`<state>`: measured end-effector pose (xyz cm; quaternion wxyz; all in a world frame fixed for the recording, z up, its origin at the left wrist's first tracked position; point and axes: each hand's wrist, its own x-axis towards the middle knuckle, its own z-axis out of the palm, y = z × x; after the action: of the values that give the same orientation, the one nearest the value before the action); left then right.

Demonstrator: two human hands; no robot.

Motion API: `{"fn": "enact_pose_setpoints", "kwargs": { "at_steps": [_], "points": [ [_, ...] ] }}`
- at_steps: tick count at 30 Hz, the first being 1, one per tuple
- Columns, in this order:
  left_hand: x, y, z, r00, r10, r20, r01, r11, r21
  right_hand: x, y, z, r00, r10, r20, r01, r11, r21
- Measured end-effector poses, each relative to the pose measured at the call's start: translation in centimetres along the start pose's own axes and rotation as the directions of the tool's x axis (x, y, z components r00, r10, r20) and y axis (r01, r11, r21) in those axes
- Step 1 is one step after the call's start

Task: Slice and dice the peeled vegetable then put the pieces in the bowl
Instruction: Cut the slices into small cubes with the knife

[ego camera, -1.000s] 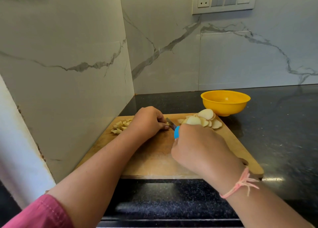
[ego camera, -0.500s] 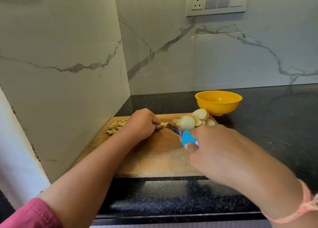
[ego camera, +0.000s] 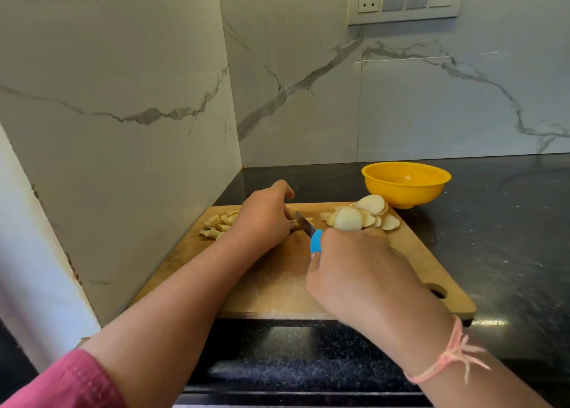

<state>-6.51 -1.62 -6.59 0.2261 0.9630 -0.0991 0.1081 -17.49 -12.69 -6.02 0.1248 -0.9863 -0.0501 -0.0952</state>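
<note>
Step in hand: dicing. The left hand point(ego camera: 265, 219) curls its fingers down on a few pale strips point(ego camera: 303, 221) toward 12 o'clock on the cutting board point(ego camera: 277, 284). The right hand point(ego camera: 354, 272) is wrapped round the handle of the blue-handled knife point(ego camera: 308, 228), blade set against those strips. Diced pieces point(ego camera: 217, 224) lie at 10 o'clock. Uncut slices point(ego camera: 361, 216) are heaped at 1 o'clock, with the yellow bowl point(ego camera: 407, 196) just beyond them and no pieces visible in it.

Judgement: the next move calls for short downward cuts with the fingertips kept back from the edge. Most slices remain to be diced.

A home kitchen: black granite counter point(ego camera: 493, 222), marble backsplash point(ego camera: 401, 99), cutting board point(ego camera: 277, 284).
</note>
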Motion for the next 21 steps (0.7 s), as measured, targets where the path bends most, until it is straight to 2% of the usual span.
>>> {"fn": "enact_pose_setpoints", "kwargs": {
  "at_steps": [6, 11, 16, 21],
  "points": [
    [-0.2, 0.0, 0.2, 0.999, 0.012, -0.038, -0.011, 0.999, 0.041, 1.1, 0.0, 0.1, 0.997, -0.077, -0.010, 0.076, 0.995, -0.067],
    [-0.4, 0.0, 0.0, 0.999, -0.004, -0.034, 0.005, 0.999, 0.032, -1.2, 0.9, -0.6, 0.995, -0.087, 0.044, 0.092, 0.989, -0.113],
    [-0.6, -0.2, -0.1, 1.000, -0.016, -0.005, 0.016, 1.000, 0.000, -3.2, 1.8, -2.7, 0.992, -0.063, 0.109, 0.070, 0.996, -0.061],
    [-0.5, -0.3, 0.1, 0.999, -0.014, -0.029, 0.014, 1.000, -0.021, -2.3, 1.5, -2.2, 0.996, 0.004, 0.093, -0.006, 1.000, 0.018]
  ]
}}
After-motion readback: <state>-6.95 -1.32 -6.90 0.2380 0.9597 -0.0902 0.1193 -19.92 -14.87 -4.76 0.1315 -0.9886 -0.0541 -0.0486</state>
